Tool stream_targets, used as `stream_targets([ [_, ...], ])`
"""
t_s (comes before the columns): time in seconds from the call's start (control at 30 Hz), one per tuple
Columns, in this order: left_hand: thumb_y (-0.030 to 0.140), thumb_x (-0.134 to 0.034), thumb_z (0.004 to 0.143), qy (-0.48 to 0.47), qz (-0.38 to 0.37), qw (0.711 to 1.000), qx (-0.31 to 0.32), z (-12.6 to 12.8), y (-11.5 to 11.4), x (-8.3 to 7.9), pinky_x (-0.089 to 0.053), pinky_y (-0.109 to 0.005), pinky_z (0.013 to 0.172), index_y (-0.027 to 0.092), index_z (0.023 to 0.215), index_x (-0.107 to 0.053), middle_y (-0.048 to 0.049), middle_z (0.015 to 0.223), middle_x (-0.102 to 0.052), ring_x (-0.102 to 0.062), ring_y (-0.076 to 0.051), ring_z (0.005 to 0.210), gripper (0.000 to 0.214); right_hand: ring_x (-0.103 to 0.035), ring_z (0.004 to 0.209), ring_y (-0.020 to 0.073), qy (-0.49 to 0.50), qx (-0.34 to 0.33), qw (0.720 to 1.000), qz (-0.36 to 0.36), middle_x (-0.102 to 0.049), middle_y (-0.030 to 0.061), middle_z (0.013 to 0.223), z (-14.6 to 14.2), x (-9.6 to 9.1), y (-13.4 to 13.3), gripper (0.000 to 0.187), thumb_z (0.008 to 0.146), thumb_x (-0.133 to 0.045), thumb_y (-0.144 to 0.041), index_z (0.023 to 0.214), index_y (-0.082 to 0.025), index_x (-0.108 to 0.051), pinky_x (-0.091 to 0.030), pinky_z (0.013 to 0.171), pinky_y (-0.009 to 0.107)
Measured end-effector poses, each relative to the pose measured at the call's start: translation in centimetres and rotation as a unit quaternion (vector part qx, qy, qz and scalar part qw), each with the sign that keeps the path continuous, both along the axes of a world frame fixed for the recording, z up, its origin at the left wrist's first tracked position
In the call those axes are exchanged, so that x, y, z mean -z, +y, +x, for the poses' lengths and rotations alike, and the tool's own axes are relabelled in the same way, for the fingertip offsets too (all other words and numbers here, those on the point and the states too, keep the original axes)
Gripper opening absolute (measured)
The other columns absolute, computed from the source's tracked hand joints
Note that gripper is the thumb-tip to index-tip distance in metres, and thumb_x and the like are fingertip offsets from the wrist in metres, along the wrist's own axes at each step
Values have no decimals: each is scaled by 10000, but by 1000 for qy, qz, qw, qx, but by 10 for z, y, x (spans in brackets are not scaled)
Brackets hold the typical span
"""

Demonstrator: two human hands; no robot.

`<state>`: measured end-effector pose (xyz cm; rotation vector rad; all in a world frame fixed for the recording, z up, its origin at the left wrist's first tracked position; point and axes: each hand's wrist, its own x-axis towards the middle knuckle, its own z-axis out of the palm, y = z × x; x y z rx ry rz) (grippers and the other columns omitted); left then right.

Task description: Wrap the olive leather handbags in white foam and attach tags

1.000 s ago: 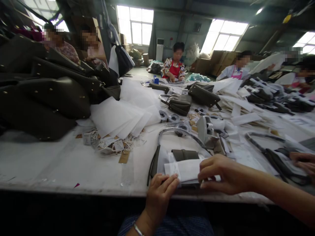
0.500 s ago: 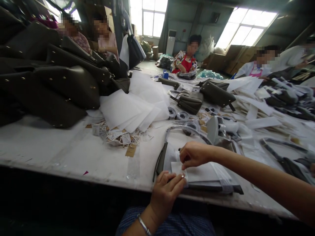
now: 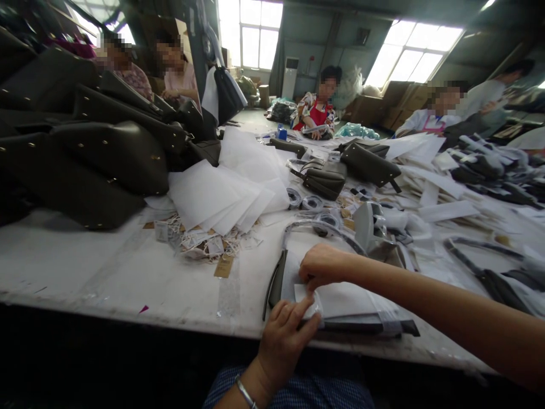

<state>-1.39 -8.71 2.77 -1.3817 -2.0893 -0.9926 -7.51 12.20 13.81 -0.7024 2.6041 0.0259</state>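
Note:
A dark handbag lies flat at the table's front edge, with white paper point(image 3: 344, 301) over it and clear film around its right end. Its wrapped handle point(image 3: 323, 224) arches away from me. My left hand point(image 3: 287, 326) rests on the bag's front left edge, fingers stretched out over the paper and a shiny piece of clear film point(image 3: 315, 309). Just above, my right hand point(image 3: 326, 266) is closed in a pinch, its fingertips meeting the left index finger. What the pinch holds is too small to make out.
Dark bags point(image 3: 110, 153) are piled at the left. White sheets point(image 3: 208, 196) and string tags point(image 3: 213, 244) lie mid-table, with rolls point(image 3: 313, 203) and small dark bags point(image 3: 326, 179) beyond. Another wrapped bag point(image 3: 506, 284) is at the right. Several people sit or stand across the table.
My right hand has shifted slightly left and closer to my left hand. The left index finger now reaches up to the right fingertips. The camera view has turned a little.

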Motion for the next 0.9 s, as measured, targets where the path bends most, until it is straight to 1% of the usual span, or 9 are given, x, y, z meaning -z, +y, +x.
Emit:
stream_targets([
  [0.07,193,-566,943,-3,-6,1000,-3,0,1,0,-477,-360,936,271,1118,-677,-18,1315,-641,-595,-178,1053,221,-586,578,139,-4,-9,1000,23,-718,9,661,-3,1,-1,190,760,-740,-460,761,-273,-774,-222,527,271],
  [0.17,200,-555,950,-17,7,1000,2,2,3,-3,-485,-350,899,252,1115,-673,17,1256,-682,-597,-174,997,209,-593,592,146,-23,-23,999,43,-729,33,676,-9,-1,-4,290,782,-700,-526,810,-252,-791,-240,536,267],
  [0.37,191,-528,961,-40,30,999,-11,6,6,-7,-503,-344,871,238,1106,-680,2,1195,-713,-606,-169,937,215,-537,547,132,-63,-35,995,75,-742,35,704,-20,-10,-12,307,769,-728,-523,842,-234,-801,-235,529,268],
  [0.53,198,-566,944,-45,33,998,-15,5,7,-6,-510,-337,864,242,1117,-681,-5,1181,-719,-608,-165,934,213,-524,537,142,-44,-27,995,91,-733,56,677,-30,-5,-7,343,769,-726,-530,848,-206,-806,-250,546,274],
  [0.63,206,-557,949,-45,31,998,-21,5,8,-6,-512,-338,846,242,1103,-685,-3,1176,-722,-609,-168,918,204,-505,515,130,-44,-25,997,57,-723,44,659,-36,6,4,370,754,-718,-569,816,-213,-799,-240,535,265],
  [0.7,210,-549,952,-44,26,998,-23,5,9,-5,-515,-341,841,244,1108,-684,0,1178,-721,-609,-172,910,209,-499,512,125,-18,-4,1000,23,-712,33,643,-39,15,14,408,723,-725,-609,788,-211,-787,-231,522,258],
  [0.77,216,-554,950,-42,22,999,-23,4,10,-3,-520,-340,837,248,1120,-681,-1,1177,-722,-611,-176,904,215,-517,525,129,9,37,999,-11,-701,19,635,-41,23,25,437,657,-761,-637,769,-214,-775,-235,515,250],
  [0.83,225,-571,942,-37,22,999,-26,5,9,-1,-526,-340,831,256,1123,-683,-3,1173,-723,-615,-179,896,215,-563,572,143,25,88,995,-49,-708,7,663,-44,27,37,425,601,-803,-617,763,-226,-768,-268,524,240],
  [0.9,232,-588,932,-27,22,999,-30,5,9,0,-533,-339,823,264,1122,-685,-4,1169,-725,-620,-181,885,215,-619,657,169,38,130,988,-78,-732,13,738,-43,28,46,351,648,-796,-552,784,-229,-769,-326,563,237],
])
